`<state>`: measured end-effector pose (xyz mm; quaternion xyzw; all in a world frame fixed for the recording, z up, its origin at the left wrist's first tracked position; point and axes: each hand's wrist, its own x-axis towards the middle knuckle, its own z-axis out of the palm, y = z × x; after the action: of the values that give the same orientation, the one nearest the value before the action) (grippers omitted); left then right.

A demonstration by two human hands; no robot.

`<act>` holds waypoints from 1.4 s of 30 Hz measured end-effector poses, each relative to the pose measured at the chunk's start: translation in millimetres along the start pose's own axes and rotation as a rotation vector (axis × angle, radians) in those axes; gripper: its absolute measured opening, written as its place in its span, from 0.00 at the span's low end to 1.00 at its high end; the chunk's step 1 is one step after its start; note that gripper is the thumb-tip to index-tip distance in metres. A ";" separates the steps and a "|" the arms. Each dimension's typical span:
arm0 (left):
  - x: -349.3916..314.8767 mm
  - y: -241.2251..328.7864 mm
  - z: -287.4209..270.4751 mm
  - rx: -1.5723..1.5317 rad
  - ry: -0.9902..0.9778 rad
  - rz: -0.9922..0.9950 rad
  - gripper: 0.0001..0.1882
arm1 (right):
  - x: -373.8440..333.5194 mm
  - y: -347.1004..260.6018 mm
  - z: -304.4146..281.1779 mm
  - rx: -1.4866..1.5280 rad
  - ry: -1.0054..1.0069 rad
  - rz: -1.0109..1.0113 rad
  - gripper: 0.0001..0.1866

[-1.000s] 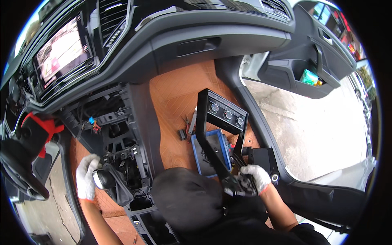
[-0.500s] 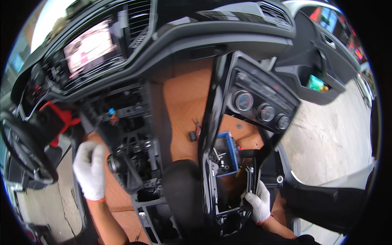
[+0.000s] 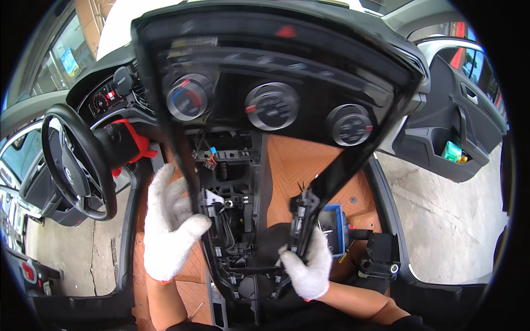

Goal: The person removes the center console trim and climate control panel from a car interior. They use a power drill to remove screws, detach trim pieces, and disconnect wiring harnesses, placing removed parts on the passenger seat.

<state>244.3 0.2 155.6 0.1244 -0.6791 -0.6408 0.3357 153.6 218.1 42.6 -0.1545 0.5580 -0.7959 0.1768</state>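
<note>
The black trim panel [image 3: 276, 105] I hold up fills the upper middle and hides most of the dashboard behind it; its top edge is blurred. My left hand [image 3: 168, 226] covers part of the panel's left edge, and my right hand [image 3: 306, 265] hides its lower right corner. The steering wheel [image 3: 77, 163] is partly cut off. The blue box [image 3: 334, 223] shows only partly.
</note>
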 end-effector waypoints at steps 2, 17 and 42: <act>10.5 -6.4 -8.7 0.066 0.031 0.010 0.54 | 8.3 13.0 3.6 -0.187 -0.050 -0.075 0.29; 40.4 -158.4 -201.4 0.940 0.282 0.133 0.22 | 63.1 3.4 73.9 -0.642 -0.749 0.044 0.41; 32.7 -241.2 -121.2 0.432 0.353 -0.343 0.10 | 167.5 48.4 57.7 -0.468 -1.307 -0.202 0.12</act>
<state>231.5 -150.4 -70.5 0.4147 -0.6998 -0.4975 0.3014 35.4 78.7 24.2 -0.6864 0.4770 -0.4113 0.3635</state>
